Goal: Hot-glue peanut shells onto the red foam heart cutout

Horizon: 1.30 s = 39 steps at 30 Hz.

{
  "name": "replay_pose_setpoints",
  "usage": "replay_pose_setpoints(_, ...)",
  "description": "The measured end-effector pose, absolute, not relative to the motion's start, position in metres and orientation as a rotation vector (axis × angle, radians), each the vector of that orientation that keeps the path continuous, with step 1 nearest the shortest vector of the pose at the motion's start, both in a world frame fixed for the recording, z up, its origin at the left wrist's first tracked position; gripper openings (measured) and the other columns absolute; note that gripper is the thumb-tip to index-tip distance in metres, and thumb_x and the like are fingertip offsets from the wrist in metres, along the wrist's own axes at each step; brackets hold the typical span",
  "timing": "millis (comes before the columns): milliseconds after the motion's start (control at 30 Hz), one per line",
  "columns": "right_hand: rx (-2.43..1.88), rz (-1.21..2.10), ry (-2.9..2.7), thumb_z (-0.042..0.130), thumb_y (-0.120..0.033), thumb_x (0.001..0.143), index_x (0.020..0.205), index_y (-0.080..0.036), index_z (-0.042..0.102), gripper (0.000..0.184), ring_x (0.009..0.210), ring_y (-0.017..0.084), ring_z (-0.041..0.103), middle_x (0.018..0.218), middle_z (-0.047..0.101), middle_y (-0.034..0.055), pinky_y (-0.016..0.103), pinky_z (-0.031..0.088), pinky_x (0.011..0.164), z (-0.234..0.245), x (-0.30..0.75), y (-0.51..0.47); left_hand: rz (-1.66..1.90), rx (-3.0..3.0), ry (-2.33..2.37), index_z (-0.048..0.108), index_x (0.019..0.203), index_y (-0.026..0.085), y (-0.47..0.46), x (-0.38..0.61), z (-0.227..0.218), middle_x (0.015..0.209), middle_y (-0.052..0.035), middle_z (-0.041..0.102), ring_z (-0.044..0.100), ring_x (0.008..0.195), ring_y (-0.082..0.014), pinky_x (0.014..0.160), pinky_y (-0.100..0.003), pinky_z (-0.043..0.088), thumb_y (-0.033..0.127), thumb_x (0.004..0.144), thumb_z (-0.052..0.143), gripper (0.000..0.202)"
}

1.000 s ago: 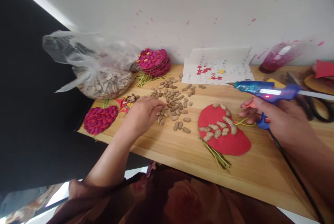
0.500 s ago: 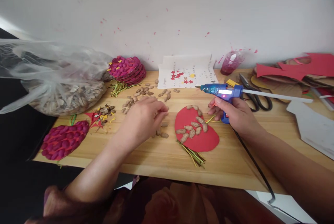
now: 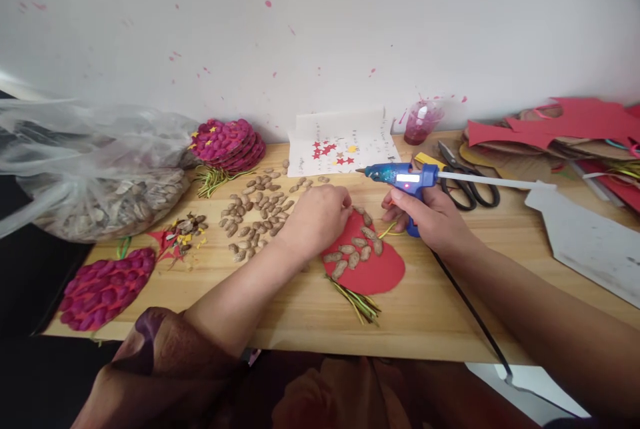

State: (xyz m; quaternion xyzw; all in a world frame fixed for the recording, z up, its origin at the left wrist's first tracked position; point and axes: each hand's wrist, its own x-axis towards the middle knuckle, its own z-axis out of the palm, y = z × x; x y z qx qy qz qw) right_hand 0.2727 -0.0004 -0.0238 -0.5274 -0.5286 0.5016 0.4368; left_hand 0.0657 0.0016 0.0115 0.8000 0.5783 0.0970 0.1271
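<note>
Gripping glue gun point(image 3: 429, 176), label point(image 3: 408, 178) illegible

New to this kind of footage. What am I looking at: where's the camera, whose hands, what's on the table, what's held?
No machine arms here: these are a person's own bare hands. There is one view, from a camera worn on the head, looking forward and down.

The right hand grips a blue glue gun, its nozzle pointing left. The left hand is at the upper left edge of a red cutout; whether its fingers hold anything is hidden.

Several peanuts lie on the cutout, and more are scattered to its left. Elsewhere on the wooden table are a plastic bag, a pink stack, paper with small stars, a cup and scissors.
</note>
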Motion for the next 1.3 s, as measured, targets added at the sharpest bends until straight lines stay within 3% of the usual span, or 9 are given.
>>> replay_pose_setpoints(367,-1.310,1.244,-1.349,0.070,-0.047,0.087,0.086,-0.019,0.067,0.028,0.060,0.016,0.067,0.079,0.073,0.0050,0.027,0.052,0.050,-0.029,0.276,0.000,0.335,2.284,1.671,0.074,0.091,0.018,0.003,0.063,0.005,0.090,-0.0074,0.078,0.069,0.080,-0.0216,0.077,-0.033,0.050,0.016,0.087,0.057,0.017)
replay_pose_setpoints(700,-1.285,1.243,-1.358,0.069,-0.048,0.089,0.089,-0.020,0.068,0.028,0.069,0.018,0.070,0.084,0.073,0.0050,0.026,0.053,0.052,-0.030,0.277,-0.001,0.328,2.286,1.646,0.075,0.088,0.017,0.002,0.064,0.007,0.090,-0.0101,0.078,0.069,0.080,-0.0224,0.077,-0.034,0.050,0.017,0.088,0.057,0.018)
replay_pose_setpoints(833,-1.302,1.244,-1.363,0.069,-0.049,0.089,0.088,-0.019,0.068,0.030,0.062,0.016,0.067,0.078,0.073,0.0045,0.027,0.053,0.052,-0.027,0.277,-0.003,0.375,2.242,1.605,0.075,0.089,0.016,0.002,0.061,0.004,0.087,-0.0100,0.077,0.067,0.075,-0.0217,0.076,-0.035,0.049,0.018,0.087,0.060,0.016)
replay_pose_setpoints(1000,-1.238,1.262,-1.352,0.069,-0.052,0.089,0.088,-0.019,0.070,0.033,0.066,0.018,0.068,0.077,0.074,0.0050,0.027,0.053,0.054,-0.024,0.277,-0.006,0.683,1.751,1.452,0.075,0.088,0.018,0.006,0.047,0.004,0.083,-0.0049,0.075,0.063,0.068,-0.0151,0.066,-0.027,0.048,0.027,0.082,0.072,0.011)
replay_pose_setpoints(1133,-1.130,1.251,-1.381,0.066,-0.049,0.093,0.092,-0.020,0.071,0.029,0.068,0.018,0.068,0.083,0.074,0.0052,0.028,0.052,0.055,-0.020,0.280,-0.013,0.850,1.127,1.124,0.076,0.085,0.014,0.011,0.034,0.010,0.073,-0.0016,0.069,0.055,0.060,-0.0080,0.056,-0.019,0.042,0.033,0.073,0.085,0.024)
replay_pose_setpoints(1300,-1.019,1.125,-1.546,0.060,-0.043,0.098,0.092,-0.023,0.071,0.024,0.060,0.015,0.061,0.082,0.073,0.0039,0.028,0.050,0.055,-0.005,0.279,-0.028,0.890,0.713,0.846,0.073,0.083,0.011,0.010,0.032,0.014,0.072,-0.0019,0.065,0.057,0.062,-0.0061,0.053,-0.014,0.041,0.030,0.069,0.091,0.030)
